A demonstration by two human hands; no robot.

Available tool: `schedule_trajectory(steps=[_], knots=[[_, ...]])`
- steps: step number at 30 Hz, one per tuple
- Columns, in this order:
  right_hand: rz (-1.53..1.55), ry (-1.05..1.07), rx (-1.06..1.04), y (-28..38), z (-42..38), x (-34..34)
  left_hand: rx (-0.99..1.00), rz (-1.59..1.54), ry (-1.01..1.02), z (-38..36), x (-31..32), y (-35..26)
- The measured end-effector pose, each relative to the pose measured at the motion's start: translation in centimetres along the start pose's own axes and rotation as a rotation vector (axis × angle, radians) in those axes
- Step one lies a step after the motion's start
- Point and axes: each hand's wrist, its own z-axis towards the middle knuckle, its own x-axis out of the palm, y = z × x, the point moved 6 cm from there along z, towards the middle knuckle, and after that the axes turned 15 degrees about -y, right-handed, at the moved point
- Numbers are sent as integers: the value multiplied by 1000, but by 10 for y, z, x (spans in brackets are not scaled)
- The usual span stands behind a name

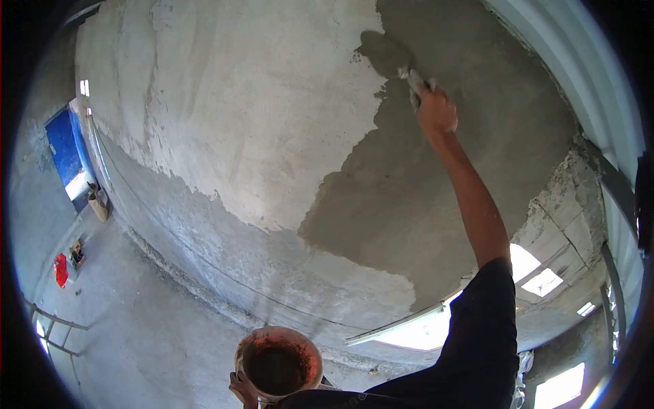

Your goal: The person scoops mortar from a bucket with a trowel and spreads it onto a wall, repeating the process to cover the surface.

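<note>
My right hand (437,112) is closed around the handle of a trowel (385,54), with the arm stretched up to the wall. The trowel's blade lies against the wall at the edge of the dark wet plaster (470,170). To its left the wall (259,102) is pale and dry, with a ragged border between the two. Low in the view, my left hand (243,388) grips the rim of an orange-red bucket (312,354). Grey, dark mortar (276,371) shows inside the bucket. Some fingers of the left hand are hidden by the bucket's side.
A cable (225,276) runs along the lower wall. Far below on the floor (150,320) are a red bag (60,270), a tan sack (99,206) and a ladder-like frame (61,324). Bright window openings (415,332) lie below my right arm. Pale roof sheeting (579,61) slopes at the upper right.
</note>
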Motion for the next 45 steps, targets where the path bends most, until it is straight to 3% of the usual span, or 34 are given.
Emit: schedule_trajectory(steps=[2, 7, 11, 12, 13, 15, 16, 17, 20, 21, 22, 23, 25, 26, 28, 29, 30, 31, 33, 35, 36, 38, 42, 45], knots=[[-40, -58, -39, -2, 2, 6, 144, -61, -53, -2, -1, -6], [-103, -179, -124, -2, -53, 14, 53, -165, -92, 2, 1, -7], [-86, 78, 16, -18, -150, 12, 71, -104, -37, 7, 5, 1], [-35, 204, 75, -28, -186, 19, 317, -14, -106, 7, 10, 2], [53, 268, 130, -24, -217, 2, 330, -23, -123, 10, 7, -9], [192, 345, 165, -27, -303, -10, 151, -136, -57, 10, -4, -31], [322, 81, 94, -16, -340, -29, 138, -67, -38, 12, -5, -40], [477, 273, 237, -17, -390, -36, 147, -74, -50, 16, 2, -43], [658, 520, 753, 2, -500, -91, 266, -65, -1, 23, 21, -58], [556, 709, 983, 9, -548, -105, 205, -97, 66, 31, 47, -46], [642, 776, 1071, 18, -592, -118, 232, -131, 68, 23, 46, -71], [638, 834, 1099, 29, -648, -134, 366, -164, 104, 16, 52, -91], [787, 993, 1472, 59, -688, -184, 570, -160, 167, 2, 72, -117], [809, 1049, 1508, 71, -700, -201, 690, -170, 161, -6, 82, -127], [885, 1090, 1524, 85, -719, -223, 790, -132, 391, -32, 81, -167], [887, 1005, 1237, 87, -724, -231, 908, -101, 400, -36, 88, -170], [1035, 1046, 1571, 91, -693, -242, 1001, -176, 424, -50, 69, -201], [1100, 1028, 1647, 96, -686, -246, 1040, -175, 478, -53, 65, -216], [1019, 1135, 1522, 94, -668, -249, 1059, -294, 536, -57, 48, -250], [964, 914, 1173, 91, -663, -238, 1151, -228, 530, -49, 39, -275], [928, 969, 1128, 92, -662, -232, 1098, -131, 581, -45, 37, -285], [905, 1086, 1058, 92, -642, -219, 1187, -124, 563, -47, 24, -311], [870, 1098, 1080, 97, -616, -199, 1215, -157, 599, -66, 2, -343], [689, 1139, 900, 99, -599, -191, 1256, -135, 589, -84, -6, -358]])
